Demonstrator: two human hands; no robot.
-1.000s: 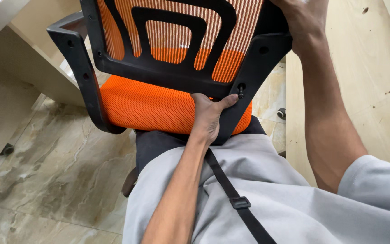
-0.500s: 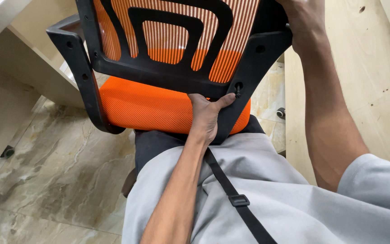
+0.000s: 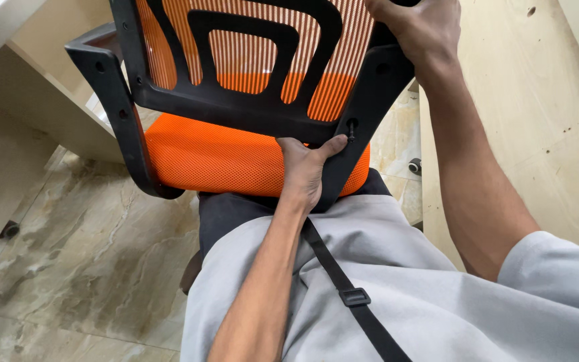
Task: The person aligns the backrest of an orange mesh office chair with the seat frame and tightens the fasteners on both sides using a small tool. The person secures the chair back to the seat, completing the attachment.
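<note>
Orange mesh chair seat (image 3: 216,157), black frame (image 3: 236,107), grey shirt (image 3: 397,295), marbled beige floor (image 3: 82,268).

Furniture workshop, plywood panels (image 3: 537,121), marble-tile floor (image 3: 82,255)

Your left hand (image 3: 306,167) grips the lower edge of the black plastic backrest frame (image 3: 236,107) of an orange mesh office chair, thumb stretched toward a small screw (image 3: 351,127) in the frame's right upright. Your right hand (image 3: 417,30) clasps the frame's upper right side. The orange seat cushion (image 3: 209,157) rests against your lap above the marble-patterned floor (image 3: 68,248).
</note>
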